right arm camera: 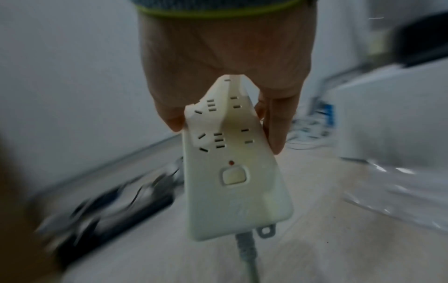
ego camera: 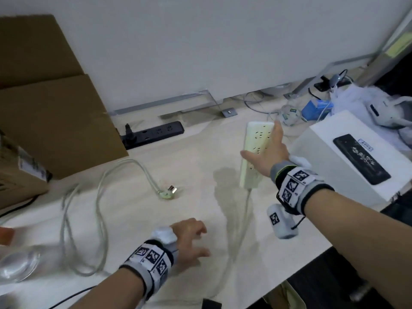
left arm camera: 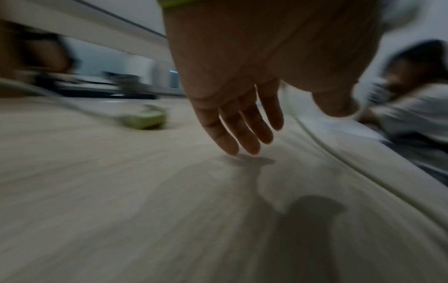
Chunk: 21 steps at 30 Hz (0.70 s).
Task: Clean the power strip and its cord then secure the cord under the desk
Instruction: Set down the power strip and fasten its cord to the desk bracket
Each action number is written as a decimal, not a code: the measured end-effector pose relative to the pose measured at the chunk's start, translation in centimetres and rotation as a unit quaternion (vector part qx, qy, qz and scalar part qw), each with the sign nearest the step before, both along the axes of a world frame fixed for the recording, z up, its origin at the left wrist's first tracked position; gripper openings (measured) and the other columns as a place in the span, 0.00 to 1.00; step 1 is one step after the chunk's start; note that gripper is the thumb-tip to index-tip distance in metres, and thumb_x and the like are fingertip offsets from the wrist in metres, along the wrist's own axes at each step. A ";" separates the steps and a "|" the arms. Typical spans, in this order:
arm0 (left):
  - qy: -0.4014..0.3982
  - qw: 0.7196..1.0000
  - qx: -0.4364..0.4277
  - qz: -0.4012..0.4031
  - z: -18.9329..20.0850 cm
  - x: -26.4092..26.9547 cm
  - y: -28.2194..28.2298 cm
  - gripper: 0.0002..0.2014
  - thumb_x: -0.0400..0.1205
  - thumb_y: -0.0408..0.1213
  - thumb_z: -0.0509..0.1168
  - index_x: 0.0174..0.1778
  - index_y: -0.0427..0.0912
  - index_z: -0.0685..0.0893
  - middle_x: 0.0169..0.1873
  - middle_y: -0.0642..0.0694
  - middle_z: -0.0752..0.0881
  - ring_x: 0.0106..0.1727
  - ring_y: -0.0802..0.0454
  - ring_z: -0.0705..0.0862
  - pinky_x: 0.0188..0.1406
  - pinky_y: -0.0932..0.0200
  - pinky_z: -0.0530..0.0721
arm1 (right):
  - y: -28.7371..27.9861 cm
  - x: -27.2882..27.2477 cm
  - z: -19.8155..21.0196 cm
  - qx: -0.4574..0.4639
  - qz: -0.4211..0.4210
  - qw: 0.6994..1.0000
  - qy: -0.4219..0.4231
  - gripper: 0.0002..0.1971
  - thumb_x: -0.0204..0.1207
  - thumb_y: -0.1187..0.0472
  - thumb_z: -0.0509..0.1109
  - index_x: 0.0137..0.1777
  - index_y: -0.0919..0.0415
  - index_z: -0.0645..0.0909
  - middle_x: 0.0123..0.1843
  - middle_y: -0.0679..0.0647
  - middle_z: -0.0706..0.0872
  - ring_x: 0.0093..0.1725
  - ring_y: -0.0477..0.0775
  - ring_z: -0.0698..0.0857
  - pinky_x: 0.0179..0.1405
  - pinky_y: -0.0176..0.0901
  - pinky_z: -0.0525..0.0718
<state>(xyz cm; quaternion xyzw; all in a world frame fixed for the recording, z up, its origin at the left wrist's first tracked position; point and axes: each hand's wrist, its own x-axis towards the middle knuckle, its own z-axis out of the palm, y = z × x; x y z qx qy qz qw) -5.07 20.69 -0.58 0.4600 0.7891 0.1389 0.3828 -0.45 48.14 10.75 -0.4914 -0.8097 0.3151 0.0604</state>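
Note:
A cream power strip [ego camera: 256,136] [right arm camera: 232,181] is lifted off the desk, switch end toward me. My right hand [ego camera: 266,156] [right arm camera: 225,63] grips it from the side, thumb on one long edge and fingers on the other. Its pale cord [ego camera: 242,230] [left arm camera: 322,147] drops from the near end, runs along the desk [ego camera: 178,163], loops to the left and ends in a plug [ego camera: 168,192] [left arm camera: 148,118] lying flat. My left hand [ego camera: 191,239] [left arm camera: 242,124] hovers low over the desk between plug and cord, fingers straight, holding nothing.
A black power strip [ego camera: 153,133] lies at the back by the partition. Cardboard boxes [ego camera: 55,108] stand at the left. A white box [ego camera: 330,139] with a black device on top sits at the right. Cables and clutter [ego camera: 312,108] fill the back right. A clear dish [ego camera: 17,262] sits front left.

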 end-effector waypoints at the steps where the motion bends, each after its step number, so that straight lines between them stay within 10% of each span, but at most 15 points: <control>1: -0.009 0.998 -0.040 -0.046 0.2 1.0 0.6 0.36 0.63 0.75 0.62 0.64 0.61 0.73 0.58 0.61 0.81 0.57 0.56 0.82 0.60 0.52 0.81 | 1.2 0.4 0.3 -0.033 -0.049 0.998 0.018 0.61 0.57 0.39 0.79 0.76 0.29 0.32 0.71 0.59 0.73 0.66 0.67 0.77 0.67 0.64 0.75; 5: -0.052 0.992 -0.090 -0.073 0.2 4.7 3.4 0.40 0.65 0.74 0.64 0.69 0.60 0.65 0.63 0.54 0.83 0.60 0.47 0.83 0.60 0.50 0.81 | 4.3 1.9 -0.3 -0.139 -0.129 0.981 0.035 0.60 0.49 0.37 0.79 0.71 0.22 0.37 0.74 0.55 0.71 0.62 0.68 0.79 0.53 0.69 0.84; 10: -0.110 0.969 0.027 0.220 -0.5 5.4 7.9 0.35 0.76 0.52 0.70 0.76 0.58 0.61 0.66 0.54 0.76 0.63 0.49 0.82 0.62 0.53 0.81 | 4.4 2.2 -2.1 -0.264 -0.155 0.950 0.055 0.55 0.58 0.47 0.82 0.77 0.36 0.47 0.67 0.58 0.73 0.54 0.67 0.83 0.38 0.66 0.89; 15: -0.183 0.930 0.131 0.290 0.5 4.7 11.2 0.10 0.87 0.37 0.53 0.51 0.52 0.79 0.31 0.50 0.81 0.27 0.52 0.76 0.31 0.58 0.75 | 5.1 2.5 -3.4 -0.323 -0.166 0.932 0.018 0.63 0.50 0.38 0.83 0.79 0.42 0.45 0.69 0.63 0.76 0.49 0.67 0.87 0.39 0.60 0.90; 18: -0.179 0.925 0.185 0.278 0.6 4.5 11.1 0.12 0.87 0.40 0.54 0.44 0.57 0.81 0.23 0.58 0.72 0.26 0.55 0.67 0.30 0.60 0.69 | 6.0 3.8 -3.7 -0.126 0.024 0.984 -0.120 0.65 0.52 0.25 0.73 0.82 0.41 0.37 0.82 0.59 0.58 0.72 0.67 0.73 0.68 0.62 0.76; 21: -0.190 0.925 0.202 0.259 0.4 4.0 10.9 0.10 0.82 0.49 0.55 0.44 0.58 0.82 0.19 0.60 0.72 0.25 0.60 0.66 0.31 0.59 0.68 | 7.2 5.6 -4.4 0.081 0.357 0.910 -0.194 0.66 0.44 0.21 0.72 0.80 0.34 0.39 0.85 0.48 0.36 0.84 0.59 0.41 0.80 0.65 0.49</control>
